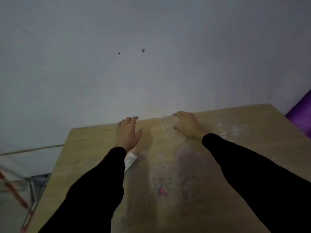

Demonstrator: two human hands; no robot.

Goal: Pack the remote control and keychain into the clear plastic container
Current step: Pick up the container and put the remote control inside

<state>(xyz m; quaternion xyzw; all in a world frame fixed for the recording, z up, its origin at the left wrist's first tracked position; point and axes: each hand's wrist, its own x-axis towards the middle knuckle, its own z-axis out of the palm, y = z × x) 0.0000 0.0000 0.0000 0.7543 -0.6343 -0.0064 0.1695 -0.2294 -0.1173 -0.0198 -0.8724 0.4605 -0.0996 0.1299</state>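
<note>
1. Sleeves, 2, black, entering from the bottom edge and running up over the desk [193, 190]. We note stains and a small pink-red mark on the wood between them; what the mark is we cannot tell.

2. Remote [130, 161]: white, with rows of buttons, lying flat on the desk. We see only a short strip of it; the left sleeve covers the rest.

3. Left hand [128, 134]: palm down near the far edge of the desk, beyond the remote, fingers [133, 121] spread and released, grasping nothing.

4. Container [168, 130]: we read only a faint clear outline, 1 curved edge and corner, at the far edge of the desk between the 2 hands. Whether it has a lid, and whether anything lies in it, we cannot tell.

5. Right hand [188, 125]: palm down on or just over the right part of that outline, fingers [178, 114] curled a little and loose; whether they touch the plastic is unclear, and we see no closed grasp.

6. Keychain: not found in this view. It may be under an arm, inside the blur, or off frame.

7. Behind: bare wall with 3 dark specks; a purple roll cut off at the right edge.

Risks, as we judge them: the left sleeve could drag the remote toward the near-left side of the desk; the container, light and hard to see, could slide against the wall under a 1-sided push; motion blur makes a misjudged reach likely.
</note>
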